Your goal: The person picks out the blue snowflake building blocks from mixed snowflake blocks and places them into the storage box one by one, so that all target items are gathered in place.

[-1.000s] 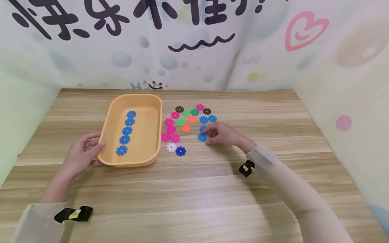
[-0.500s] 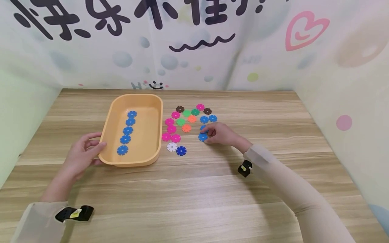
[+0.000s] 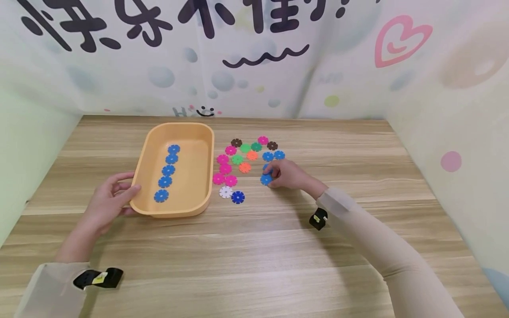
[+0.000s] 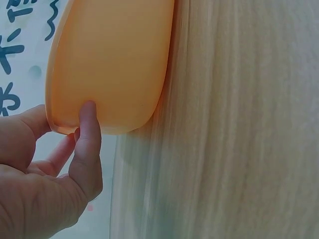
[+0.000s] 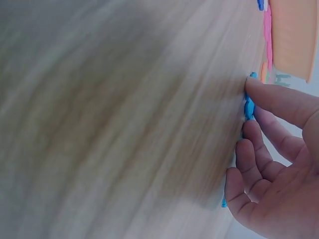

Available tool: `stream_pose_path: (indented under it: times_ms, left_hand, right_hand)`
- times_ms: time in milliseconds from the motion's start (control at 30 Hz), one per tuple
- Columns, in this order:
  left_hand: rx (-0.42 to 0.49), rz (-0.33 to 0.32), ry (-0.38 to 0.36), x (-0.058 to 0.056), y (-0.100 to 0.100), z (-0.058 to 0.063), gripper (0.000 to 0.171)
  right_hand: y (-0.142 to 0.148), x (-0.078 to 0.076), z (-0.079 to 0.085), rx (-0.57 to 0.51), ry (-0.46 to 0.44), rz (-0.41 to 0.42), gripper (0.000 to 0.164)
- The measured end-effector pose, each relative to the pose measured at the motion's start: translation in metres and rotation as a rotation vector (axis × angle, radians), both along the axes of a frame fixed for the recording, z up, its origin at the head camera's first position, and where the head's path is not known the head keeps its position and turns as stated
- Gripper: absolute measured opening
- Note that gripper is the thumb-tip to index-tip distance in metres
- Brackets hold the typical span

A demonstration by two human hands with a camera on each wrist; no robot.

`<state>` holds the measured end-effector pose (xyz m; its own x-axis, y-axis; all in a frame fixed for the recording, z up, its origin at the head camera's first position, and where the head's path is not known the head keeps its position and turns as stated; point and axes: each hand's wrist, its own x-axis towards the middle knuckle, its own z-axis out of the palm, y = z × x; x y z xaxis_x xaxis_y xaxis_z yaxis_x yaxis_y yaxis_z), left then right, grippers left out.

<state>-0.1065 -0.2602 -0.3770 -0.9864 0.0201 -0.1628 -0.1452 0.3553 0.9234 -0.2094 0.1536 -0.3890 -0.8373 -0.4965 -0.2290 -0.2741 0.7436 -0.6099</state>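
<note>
Your right hand [image 3: 291, 174] pinches a blue snowflake disc [image 3: 265, 179]; the orange tray [image 3: 193, 173] your left hand [image 3: 105, 199] grips lies at nine o'clock.

I can't see all of one blue disc [image 3: 265, 167], since the right hand [image 3: 291, 174] covers part; the black wall lettering [image 3: 206, 20] is cut off at top.
</note>
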Motion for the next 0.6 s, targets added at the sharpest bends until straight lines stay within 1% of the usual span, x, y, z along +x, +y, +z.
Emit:
stream_pose_path:
  times_ms: [300,467,600]
  left_hand:
    - [-0.001,0.005,-0.002,-0.0003,0.0010,0.0010,0.056]
    - [0.008,0.008,-0.004,-0.0003,0.0009,0.0008,0.055]
    - [-0.001,0.007,-0.007,0.0002,0.0010,0.0009,0.057]
  right_hand:
    - [-0.0024,0.0005,0.0016,-0.053,-0.035,-0.036,0.030]
    - [-0.0040,0.0021,0.0024,-0.119,-0.049,-0.030,0.031]
    - [-0.0040,0.0025,0.0021,-0.148,-0.061,-0.031,0.031]
